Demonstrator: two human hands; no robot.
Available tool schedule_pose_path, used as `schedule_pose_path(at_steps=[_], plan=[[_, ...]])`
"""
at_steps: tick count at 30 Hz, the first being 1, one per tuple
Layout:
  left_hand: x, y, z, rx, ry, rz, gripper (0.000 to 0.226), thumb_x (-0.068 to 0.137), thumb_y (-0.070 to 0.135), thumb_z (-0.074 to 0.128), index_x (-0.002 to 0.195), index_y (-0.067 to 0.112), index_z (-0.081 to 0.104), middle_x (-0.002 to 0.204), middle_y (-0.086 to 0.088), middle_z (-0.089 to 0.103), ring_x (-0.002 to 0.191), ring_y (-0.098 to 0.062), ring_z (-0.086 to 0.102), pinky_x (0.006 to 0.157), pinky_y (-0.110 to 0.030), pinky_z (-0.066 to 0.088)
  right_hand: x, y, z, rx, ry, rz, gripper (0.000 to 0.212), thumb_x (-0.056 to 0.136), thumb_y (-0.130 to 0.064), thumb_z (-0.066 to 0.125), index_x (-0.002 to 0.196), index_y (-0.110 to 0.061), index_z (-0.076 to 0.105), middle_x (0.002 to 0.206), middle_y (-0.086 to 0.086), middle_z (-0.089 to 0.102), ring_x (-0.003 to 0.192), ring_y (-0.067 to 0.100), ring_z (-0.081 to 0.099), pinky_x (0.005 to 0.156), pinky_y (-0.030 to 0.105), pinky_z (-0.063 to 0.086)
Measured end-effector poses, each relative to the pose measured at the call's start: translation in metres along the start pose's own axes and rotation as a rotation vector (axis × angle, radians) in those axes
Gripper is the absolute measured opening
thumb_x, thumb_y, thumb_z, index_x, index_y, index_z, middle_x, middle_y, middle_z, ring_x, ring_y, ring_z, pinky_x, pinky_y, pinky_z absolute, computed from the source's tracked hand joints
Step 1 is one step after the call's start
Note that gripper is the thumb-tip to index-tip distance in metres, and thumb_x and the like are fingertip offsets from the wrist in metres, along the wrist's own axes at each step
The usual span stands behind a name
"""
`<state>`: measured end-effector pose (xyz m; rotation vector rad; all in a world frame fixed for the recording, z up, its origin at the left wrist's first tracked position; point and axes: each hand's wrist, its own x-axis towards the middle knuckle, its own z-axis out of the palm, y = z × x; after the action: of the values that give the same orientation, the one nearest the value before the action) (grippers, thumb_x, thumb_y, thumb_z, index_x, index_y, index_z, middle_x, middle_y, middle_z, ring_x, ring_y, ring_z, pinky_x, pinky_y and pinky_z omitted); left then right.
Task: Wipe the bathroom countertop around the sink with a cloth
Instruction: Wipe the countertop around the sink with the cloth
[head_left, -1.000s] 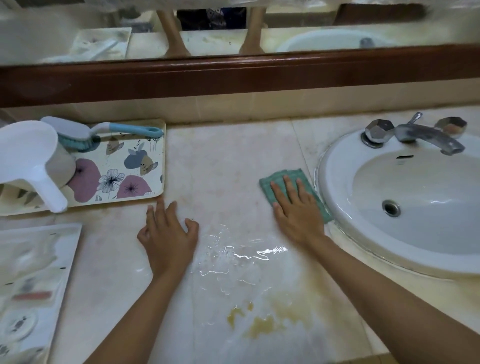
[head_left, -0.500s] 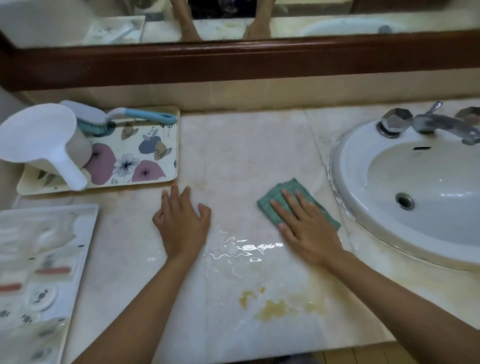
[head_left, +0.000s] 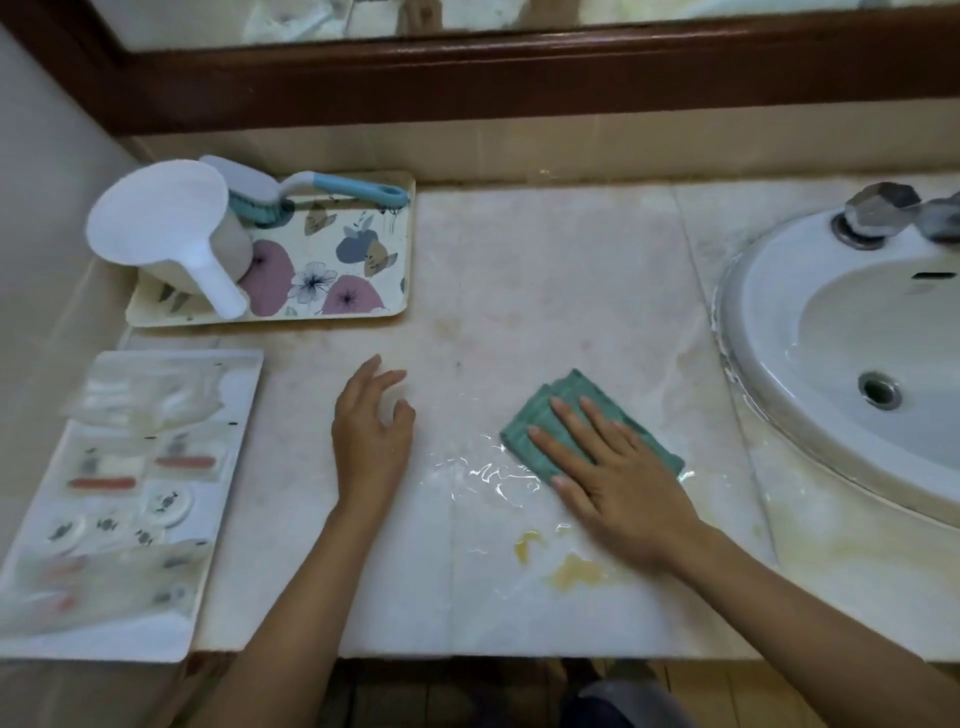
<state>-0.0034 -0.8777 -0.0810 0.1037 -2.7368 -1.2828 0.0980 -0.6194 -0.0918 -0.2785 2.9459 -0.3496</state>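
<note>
Your right hand (head_left: 618, 478) lies flat on the folded teal cloth (head_left: 561, 415), fingers spread and straight, palm pressing down; it pins the cloth to the marble countertop (head_left: 545, 270) and does not close around it. The cloth sits mid-counter, between the sink (head_left: 769, 291) on the right and your left hand, nearer the front edge than the back wall, with part of it hidden under your palm. Your left hand (head_left: 371, 431) is open and holds nothing; whether its fingertips touch the stone, I cannot tell.

Assessment of progress: the work is under way, not near complete. A film of water (head_left: 483, 475) glistens just left of the cloth and runs toward the front edge. Two yellowish stains (head_left: 563, 564) remain close to the front edge, just beside your right wrist, and I judge them untouched. A wider yellow discolouration (head_left: 852, 561) lies on the counter at the front right, below the sink rim. Droplets or residue line the sink's left rim. The stone toward the back wall looks dry and dull, with faint marks.

Outstanding, in my judgement: the stains at the front edge, the strip around the sink rim, and the area by the tap (head_left: 878, 213). The floral tray (head_left: 332, 270) at the back left corner and the white tray (head_left: 228, 519) at the front left corner cover counter that stays unwiped unless you shift them
</note>
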Motion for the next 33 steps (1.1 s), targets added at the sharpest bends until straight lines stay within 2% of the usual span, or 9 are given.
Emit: schedule_pose_path(at_steps=[4, 6, 8, 12, 16, 20, 25, 28, 33], plan=[[-0.057, -0.043, -0.042, 0.233, -0.005, 0.039, 0.039, 0.086, 0.019, 0.052, 0.123, 0.014, 0.066, 0.146, -0.003, 0.049, 0.133, -0.025, 0.042, 0.109, -0.037, 0.034, 0.041, 0.019, -0.009, 0.033, 0.017, 0.261, 0.059, 0.091, -0.056, 0.004, 0.149, -0.046, 0.002, 0.161, -0.011, -0.007, 0.148, 0.017, -0.009, 0.119, 0.044, 0.009], [-0.072, -0.055, -0.050, 0.352, -0.038, 0.039, 0.044, 0.091, 0.030, 0.046, 0.131, 0.021, 0.060, 0.151, 0.000, 0.043, 0.140, -0.023, 0.035, 0.108, -0.043, 0.030, 0.067, 0.002, -0.007, 0.042, 0.032, 0.357, 0.061, 0.092, -0.053, 0.005, 0.151, -0.041, 0.001, 0.162, -0.005, -0.008, 0.148, 0.022, -0.009, 0.119, 0.046, 0.006], [-0.072, -0.056, -0.052, 0.414, -0.060, 0.044, 0.047, 0.091, 0.036, 0.039, 0.133, 0.024, 0.057, 0.154, 0.002, 0.039, 0.143, -0.020, 0.031, 0.106, -0.045, 0.029, 0.086, -0.029, -0.004, 0.059, 0.019, 0.361, 0.061, 0.092, -0.050, 0.006, 0.152, -0.038, -0.001, 0.162, -0.002, -0.011, 0.148, 0.024, -0.012, 0.119, 0.046, 0.004], [-0.066, -0.053, -0.050, 0.458, -0.060, 0.021, 0.046, 0.088, 0.036, 0.039, 0.128, 0.026, 0.057, 0.153, 0.004, 0.039, 0.141, -0.019, 0.031, 0.103, -0.047, 0.032, 0.073, -0.105, 0.016, 0.036, -0.003, 0.126, 0.058, 0.097, -0.048, 0.013, 0.152, -0.037, 0.002, 0.161, -0.003, -0.011, 0.148, 0.024, -0.013, 0.118, 0.042, 0.001], [-0.066, -0.057, -0.048, 0.469, -0.049, 0.053, 0.043, 0.088, 0.034, 0.041, 0.126, 0.025, 0.058, 0.153, 0.003, 0.040, 0.140, -0.019, 0.032, 0.100, -0.046, 0.034, 0.035, -0.092, 0.019, -0.068, -0.033, -0.152, 0.054, 0.098, -0.049, 0.021, 0.151, -0.040, 0.013, 0.162, -0.006, 0.004, 0.149, 0.021, 0.000, 0.114, 0.038, 0.010], [-0.065, -0.057, -0.045, 0.514, -0.024, 0.079, 0.041, 0.086, 0.031, 0.042, 0.122, 0.022, 0.060, 0.150, -0.002, 0.044, 0.137, -0.025, 0.038, 0.095, -0.046, 0.038, 0.063, -0.054, -0.001, -0.037, -0.024, 0.050, 0.055, 0.094, -0.055, 0.010, 0.149, -0.049, 0.001, 0.160, -0.013, -0.008, 0.148, 0.012, -0.011, 0.118, 0.036, 0.006], [-0.063, -0.058, -0.045, 0.543, -0.036, 0.093, 0.040, 0.084, 0.028, 0.046, 0.119, 0.020, 0.062, 0.147, -0.006, 0.047, 0.134, -0.029, 0.044, 0.090, -0.044, 0.042, 0.126, -0.103, 0.006, -0.024, -0.007, 0.297, 0.055, 0.100, -0.048, 0.013, 0.151, -0.038, -0.004, 0.162, -0.001, -0.010, 0.148, 0.024, -0.011, 0.118, 0.043, 0.001], [-0.064, -0.057, -0.048, 0.494, -0.057, 0.086, 0.040, 0.085, 0.032, 0.043, 0.118, 0.021, 0.063, 0.146, -0.005, 0.049, 0.134, -0.028, 0.044, 0.092, -0.045, 0.043, 0.136, -0.140, 0.011, 0.003, -0.026, 0.230, 0.054, 0.100, -0.048, 0.012, 0.151, -0.038, -0.004, 0.161, -0.001, -0.012, 0.148, 0.024, -0.013, 0.117, 0.043, -0.001], [-0.073, -0.061, -0.071, 0.043, -0.012, 0.020, 0.040, 0.088, 0.037, 0.040, 0.112, 0.018, 0.066, 0.143, 0.003, 0.050, 0.131, -0.013, 0.042, 0.106, -0.036, 0.038, 0.082, -0.167, 0.022, -0.014, -0.083, -0.033, 0.057, 0.095, -0.055, 0.003, 0.149, -0.044, -0.006, 0.159, -0.009, -0.019, 0.146, 0.018, -0.021, 0.119, 0.040, 0.000]])
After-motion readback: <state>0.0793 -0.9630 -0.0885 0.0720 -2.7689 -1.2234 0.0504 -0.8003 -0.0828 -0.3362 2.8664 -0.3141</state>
